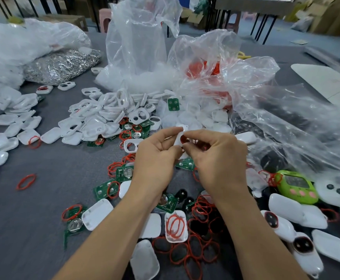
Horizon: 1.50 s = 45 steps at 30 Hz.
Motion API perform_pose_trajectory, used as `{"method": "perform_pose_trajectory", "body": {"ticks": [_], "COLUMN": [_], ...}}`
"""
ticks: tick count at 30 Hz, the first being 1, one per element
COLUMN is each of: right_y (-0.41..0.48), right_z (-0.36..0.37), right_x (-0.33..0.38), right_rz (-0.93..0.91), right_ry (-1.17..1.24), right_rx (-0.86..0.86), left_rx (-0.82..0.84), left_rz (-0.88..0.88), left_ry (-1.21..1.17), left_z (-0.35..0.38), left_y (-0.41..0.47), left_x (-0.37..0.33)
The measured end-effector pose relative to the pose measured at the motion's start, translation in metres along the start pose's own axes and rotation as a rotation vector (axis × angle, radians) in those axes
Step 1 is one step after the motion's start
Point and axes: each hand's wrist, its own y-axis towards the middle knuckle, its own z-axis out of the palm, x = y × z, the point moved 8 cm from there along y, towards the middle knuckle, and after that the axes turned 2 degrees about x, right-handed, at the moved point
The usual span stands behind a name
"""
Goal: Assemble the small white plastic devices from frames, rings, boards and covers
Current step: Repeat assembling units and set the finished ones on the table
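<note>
**White frame (177, 140) held on end between both hands, ring on the right-hand side**

Grey table (50, 168) fills the view, and clear plastic bags (140, 41) rise along its far side from 12 to 2 o'clock. A heap of loose frames (104, 112) lies at 11 o'clock from the hands. Covers (11, 126) are spread out at 9 o'clock. A tangle of spare rings (197, 253) sits at 6 o'clock between the forearms. Green boards (123, 173) lie scattered at 8 to 9 o'clock, just beside the left wrist. Partly built units (303, 246) lie at 4 o'clock.

Left hand (157, 158) and right hand (219, 158) meet at the centre of the view, above the table, with their backs toward the camera. Both are clamped on the same white frame. The left hand pinches its 9 o'clock edge between thumb and forefinger, and the right hand pinches its 3 o'clock edge the same way. The frame's long axis runs roughly 12 to 6. Neither hand is nearer, since both touch it.

A red ring (184, 139) shows in the frame's opening, toward the right hand. The fingertips hide most of it, so I cannot tell whether it is fully seated.

As a judgement, the step in hand is pressing the ring into the frame. The right fingers are placed to work round it while the left hand steadies. The next part would be a board, and the nearest board (185, 164) lies at 6 o'clock, directly under the hands.
</note>
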Motion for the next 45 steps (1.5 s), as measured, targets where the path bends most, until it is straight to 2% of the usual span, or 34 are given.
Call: {"method": "perform_pose_trajectory", "body": {"ticks": [10,14,19,22,26,30,36,40,45], "right_y": [0.002,0.000,-0.003,-0.002,0.003,0.005,0.008,0.004,0.001], "right_z": [0.003,0.008,0.013,0.012,0.002,-0.001,-0.003,0.007,0.014], "right_x": [-0.005,-0.003,0.010,0.009,0.002,-0.004,-0.022,-0.026,-0.029], "right_rz": [0.031,0.026,-0.083,-0.083,-0.025,0.001,0.150,0.256,0.347], "right_ry": [0.082,0.093,-0.042,-0.069,0.016,0.119,0.264,0.556,0.650], "right_rx": [0.030,0.075,0.174,0.213,0.224,0.337,0.440,0.464,0.413], "left_rx": [0.032,0.035,-0.010,0.010,0.064,0.154,0.236,0.178,0.115], "left_rz": [-0.102,-0.119,-0.109,-0.105,-0.106,-0.083,-0.101,-0.142,-0.098], "left_ry": [-0.167,-0.123,-0.043,-0.011,0.047,0.112,0.068,-0.156,-0.108], "left_z": [0.001,-0.006,-0.011,-0.011,-0.009,-0.005,0.003,0.000,-0.003], "left_y": [0.002,0.003,0.002,0.002,0.003,0.000,-0.005,-0.001,-0.001], "left_x": [0.008,0.009,0.010,0.010,0.009,0.007,0.004,0.004,0.004]}}
